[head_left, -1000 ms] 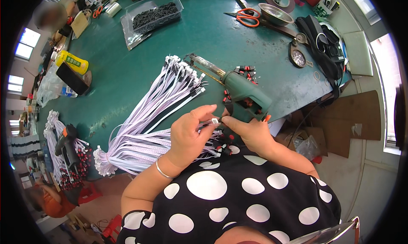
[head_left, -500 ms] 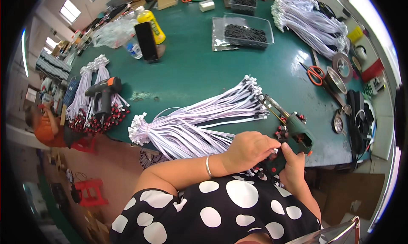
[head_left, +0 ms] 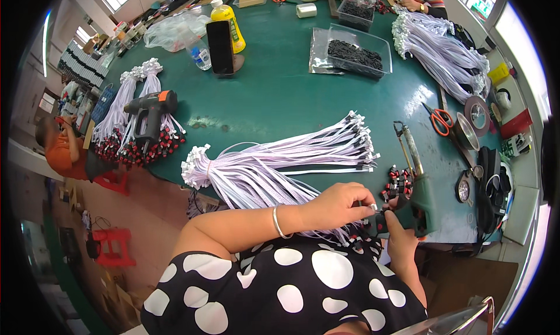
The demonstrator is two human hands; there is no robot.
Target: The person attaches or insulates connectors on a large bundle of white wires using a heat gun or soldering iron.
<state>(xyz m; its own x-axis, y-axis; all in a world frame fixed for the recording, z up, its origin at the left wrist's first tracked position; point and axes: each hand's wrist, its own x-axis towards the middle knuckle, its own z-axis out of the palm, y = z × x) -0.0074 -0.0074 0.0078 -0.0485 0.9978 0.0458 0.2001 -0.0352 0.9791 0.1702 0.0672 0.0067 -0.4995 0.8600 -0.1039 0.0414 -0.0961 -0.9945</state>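
White ribbon cables, gathered into a bundle (head_left: 248, 160), lie across the green worktop (head_left: 262, 96), and close to its near edge, right of the bundle, the hands meet over a small white connector (head_left: 373, 207). The left hand (head_left: 341, 205) is nearly closed, thumb and forefinger pinched on the connector, the other fingers curled. The right hand (head_left: 402, 234) comes in from the other side, its thumb raised against a small dark piece next to the connector; its fingers are partly hidden, so I cannot tell how firmly it grips.

To do this fine joining work well, I would steady the wrists, pinch the connector by its sides rather than its leads, bring the two parts straight into line, and keep the fingers clear of the metal barrel of the green tool (head_left: 424, 203) just beyond the right hand.

The bundle's long axis runs left to right: from its banded end at the left, one fan rises slightly towards the far right, and another slopes down right beneath the left hand and forearm. The connector's white end seems to face the left fingertips; it is too small to read its axis surely.
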